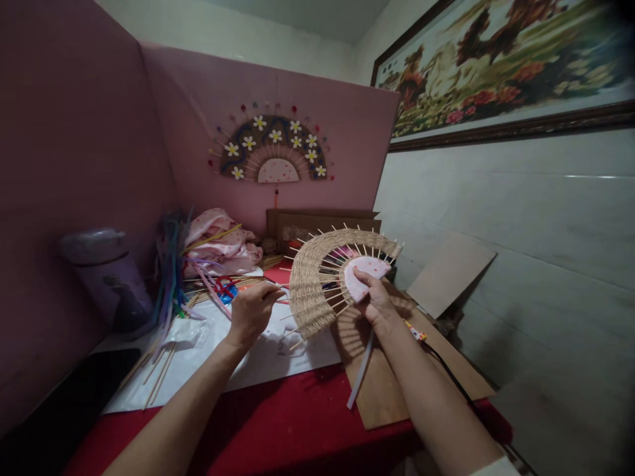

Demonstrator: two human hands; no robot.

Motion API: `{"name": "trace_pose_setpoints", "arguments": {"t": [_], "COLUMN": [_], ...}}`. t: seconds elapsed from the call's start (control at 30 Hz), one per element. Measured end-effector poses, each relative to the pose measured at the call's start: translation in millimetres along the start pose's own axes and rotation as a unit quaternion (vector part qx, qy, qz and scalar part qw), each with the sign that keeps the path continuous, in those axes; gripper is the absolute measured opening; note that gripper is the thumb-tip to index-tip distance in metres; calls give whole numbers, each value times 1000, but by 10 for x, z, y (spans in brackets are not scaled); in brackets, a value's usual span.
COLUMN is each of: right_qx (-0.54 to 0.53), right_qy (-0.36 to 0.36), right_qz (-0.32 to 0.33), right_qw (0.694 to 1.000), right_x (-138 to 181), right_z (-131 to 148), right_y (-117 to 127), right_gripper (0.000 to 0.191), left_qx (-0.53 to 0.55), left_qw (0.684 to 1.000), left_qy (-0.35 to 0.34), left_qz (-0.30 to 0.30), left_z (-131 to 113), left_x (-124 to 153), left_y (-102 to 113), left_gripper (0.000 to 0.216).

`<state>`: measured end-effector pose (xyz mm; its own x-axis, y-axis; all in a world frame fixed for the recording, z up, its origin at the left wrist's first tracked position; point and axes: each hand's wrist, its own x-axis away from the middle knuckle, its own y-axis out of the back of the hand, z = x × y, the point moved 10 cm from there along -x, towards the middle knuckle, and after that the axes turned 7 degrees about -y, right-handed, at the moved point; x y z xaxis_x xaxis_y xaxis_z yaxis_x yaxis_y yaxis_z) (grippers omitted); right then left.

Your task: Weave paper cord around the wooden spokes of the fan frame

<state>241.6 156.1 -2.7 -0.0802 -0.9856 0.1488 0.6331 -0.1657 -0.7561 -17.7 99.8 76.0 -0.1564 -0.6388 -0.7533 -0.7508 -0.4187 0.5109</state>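
Note:
A half-round woven fan (315, 271) of twisted straw-coloured cord is held up over the table. Thin sticks radiate through it and poke out past its outer edge. At its base is a pale pink half-circle with dots (360, 281). My right hand (376, 301) grips this base, thumb on the front face; the other fingers are mostly hidden behind it. On the fan's left side, my left hand (254, 307) is closed in a pinch at the tip of one protruding stick. A translucent strip (362, 373) lies below my right hand on a brown board (380, 400).
A finished-looking flowered fan (275, 135) hangs on the pink panel. To the left are a purple container (112, 284), pipe cleaners (169, 264), dotted pink cloth (218, 241) and loose sticks (161, 377). A black cord (451, 373) runs past my right forearm. Red cloth (278, 423) covers the table.

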Motion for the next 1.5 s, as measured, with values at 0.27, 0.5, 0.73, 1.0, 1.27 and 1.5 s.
{"name": "trace_pose_setpoints", "arguments": {"t": [0.27,0.5,0.73,1.0,1.27,1.5], "right_qx": [-22,-21,6,1,-2,2], "right_qy": [11,0,28,21,18,8], "right_qz": [1,-3,-4,-1,-1,20], "right_qw": [1000,1000,1000,1000,1000,1000], "right_x": [39,107,111,87,101,99], "right_z": [31,18,55,26,-4,-68], "right_y": [-24,-78,-91,-73,-79,-106], "right_gripper": [21,20,19,20,21,21], "left_qx": [189,304,338,305,298,313], "left_qw": [976,935,914,906,917,914], "left_qy": [108,179,205,262,241,235], "left_qz": [-4,43,89,132,115,109], "left_z": [250,296,244,278,339,408], "left_x": [63,137,197,287,209,191], "left_y": [-163,-421,-542,-592,-515,-523], "left_gripper": [11,10,10,14,29,31]}}
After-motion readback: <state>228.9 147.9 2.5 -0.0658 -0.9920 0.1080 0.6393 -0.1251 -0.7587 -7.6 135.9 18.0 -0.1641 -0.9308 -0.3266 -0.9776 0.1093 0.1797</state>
